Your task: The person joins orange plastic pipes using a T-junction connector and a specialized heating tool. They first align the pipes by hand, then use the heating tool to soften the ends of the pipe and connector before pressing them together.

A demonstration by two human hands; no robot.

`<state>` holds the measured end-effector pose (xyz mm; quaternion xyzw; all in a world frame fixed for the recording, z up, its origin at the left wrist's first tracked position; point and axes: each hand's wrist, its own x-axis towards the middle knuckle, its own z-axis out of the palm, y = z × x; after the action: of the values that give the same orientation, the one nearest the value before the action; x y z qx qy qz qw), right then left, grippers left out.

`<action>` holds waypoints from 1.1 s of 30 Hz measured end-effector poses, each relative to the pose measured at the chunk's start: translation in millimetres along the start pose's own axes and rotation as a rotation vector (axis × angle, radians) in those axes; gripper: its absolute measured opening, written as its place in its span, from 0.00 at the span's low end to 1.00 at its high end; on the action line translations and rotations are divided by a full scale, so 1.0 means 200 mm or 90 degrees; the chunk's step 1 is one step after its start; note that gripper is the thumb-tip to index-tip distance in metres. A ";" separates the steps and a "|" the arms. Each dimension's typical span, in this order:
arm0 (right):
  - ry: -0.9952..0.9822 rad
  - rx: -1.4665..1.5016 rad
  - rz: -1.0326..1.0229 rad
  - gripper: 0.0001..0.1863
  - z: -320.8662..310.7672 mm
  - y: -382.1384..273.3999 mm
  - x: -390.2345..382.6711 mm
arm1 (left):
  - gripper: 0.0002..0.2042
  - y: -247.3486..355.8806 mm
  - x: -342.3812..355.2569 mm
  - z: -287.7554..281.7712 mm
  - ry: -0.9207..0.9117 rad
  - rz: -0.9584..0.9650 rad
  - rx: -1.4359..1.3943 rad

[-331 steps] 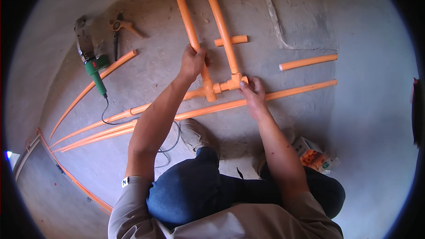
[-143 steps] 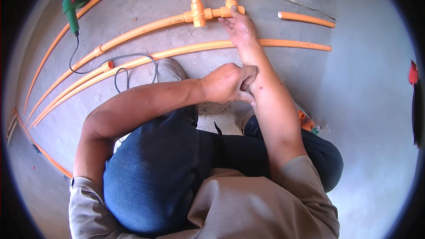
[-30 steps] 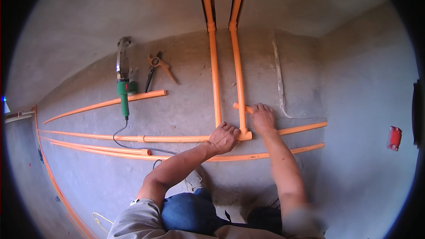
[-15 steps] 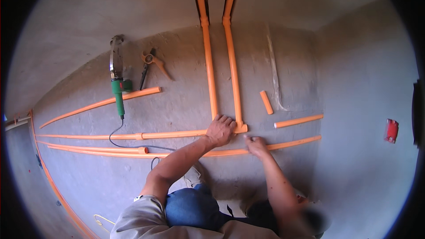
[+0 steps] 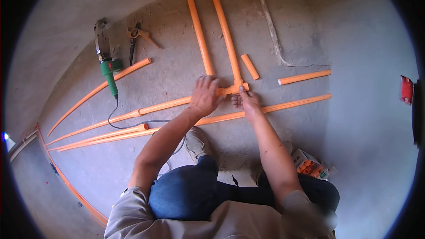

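Observation:
My left hand (image 5: 204,95) has bent fingers over the junction of a long orange horizontal pipe (image 5: 168,106) and the left upright pipe (image 5: 199,37). My right hand (image 5: 246,102) has its thumb pressed on an orange tee fitting (image 5: 238,85) at the foot of the right upright pipe (image 5: 223,31), its other fingers curled below. A short link joins the two junctions, and the left one is mostly hidden by my hand. A short loose pipe (image 5: 249,66) lies just right of the right upright.
A green-handled heating tool (image 5: 108,74) with a cord, and an orange-handled cutter (image 5: 139,35) lie upper left. More orange pipes (image 5: 287,103) lie across the concrete floor (image 5: 305,26). A box of fittings (image 5: 310,166) sits beside my right leg; a red wall box (image 5: 406,89) is at right.
My right hand has left the short pipe, which now lies angled by the upright, and come to the tee. My left hand remains at the junction. The view has tilted down.

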<state>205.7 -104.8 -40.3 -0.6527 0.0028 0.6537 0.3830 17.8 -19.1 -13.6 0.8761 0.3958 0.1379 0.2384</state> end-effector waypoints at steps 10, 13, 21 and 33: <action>0.066 -0.014 -0.017 0.28 0.05 0.01 0.03 | 0.23 -0.20 -0.25 -0.05 -0.092 -0.109 -0.006; 0.076 0.017 -0.030 0.27 0.05 0.02 0.03 | 0.20 -0.18 -0.23 -0.03 -0.107 -0.108 0.002; 0.109 0.077 -0.048 0.21 0.07 0.05 0.04 | 0.19 -0.17 -0.24 -0.02 -0.144 -0.141 0.031; 0.115 0.057 -0.045 0.23 0.07 0.03 0.04 | 0.21 -0.14 -0.21 -0.01 -0.146 -0.121 0.036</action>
<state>192.4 -98.8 -48.1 -0.6910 0.0435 0.5775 0.4325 -28.3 -33.1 -28.5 0.8509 0.4511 0.0027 0.2694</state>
